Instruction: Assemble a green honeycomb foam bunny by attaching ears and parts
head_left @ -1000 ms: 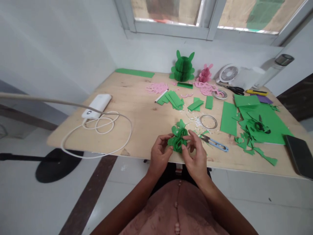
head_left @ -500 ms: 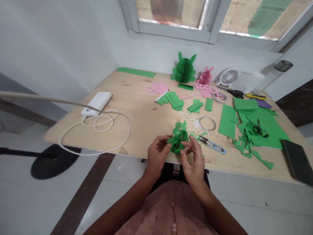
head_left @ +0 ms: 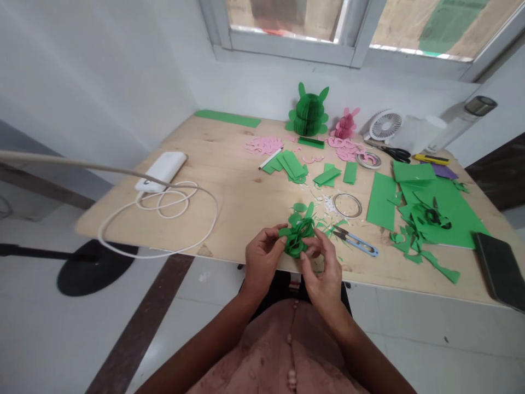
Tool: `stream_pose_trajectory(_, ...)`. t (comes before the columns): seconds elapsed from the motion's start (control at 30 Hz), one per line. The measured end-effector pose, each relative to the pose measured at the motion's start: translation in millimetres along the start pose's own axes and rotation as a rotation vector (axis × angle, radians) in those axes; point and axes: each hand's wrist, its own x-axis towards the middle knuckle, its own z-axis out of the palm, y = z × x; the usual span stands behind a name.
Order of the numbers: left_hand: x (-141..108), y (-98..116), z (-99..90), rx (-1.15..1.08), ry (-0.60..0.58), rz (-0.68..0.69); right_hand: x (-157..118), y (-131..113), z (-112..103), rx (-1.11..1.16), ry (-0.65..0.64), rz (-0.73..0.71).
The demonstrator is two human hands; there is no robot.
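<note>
A small green paper figure (head_left: 296,236) with looped, folded layers and an ear-like tip is held over the table's front edge. My left hand (head_left: 266,253) pinches its left side between thumb and fingers. On the right side, my right hand (head_left: 324,262) has its fingertips closed on the paper layers. Blue-handled thread snips (head_left: 357,242) lie just right of my right hand, among thin green scraps. Behind them is a roll of narrow tape (head_left: 347,206). Green paper strips (head_left: 292,165) lie further back.
A white power bank (head_left: 161,171) with a looped cable (head_left: 217,210) lies left. Green (head_left: 309,116) and pink (head_left: 345,125) paper figures stand at the back. Right are a fan (head_left: 385,126), scissors (head_left: 397,154), green sheets (head_left: 451,210) and a dark phone (head_left: 500,268).
The layers of the green figure look more spread and looped between my hands. Both hands have shifted very slightly, still holding it.
</note>
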Motion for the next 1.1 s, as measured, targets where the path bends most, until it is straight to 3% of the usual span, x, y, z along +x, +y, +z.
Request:
stream_pose_trajectory(0.33, -1.2, 8.7, 0.2, 0.006, -0.007, -0.033, 23.7, -1.0, -12.4, -0.053, -0.208, -0.132)
stream_pose_trajectory(0.53, 1.4, 10.3, -2.2, 0.018, -0.041, -0.087, 26.3, 4.1, -14.8, -0.091, -0.270, -0.170)
stream_pose_trajectory(0.83, 6.5, 10.9, -2.8, -0.009, -0.012, -0.133, 28.7, 10.6, -23.1, -0.090, -0.292, -0.266)
stream_pose_trajectory(1.1, 2.8, 1.7, -1.8, 0.102, -0.007, 0.033, 25.7, 9.0, -20.1, -0.091, -0.216, -0.265)
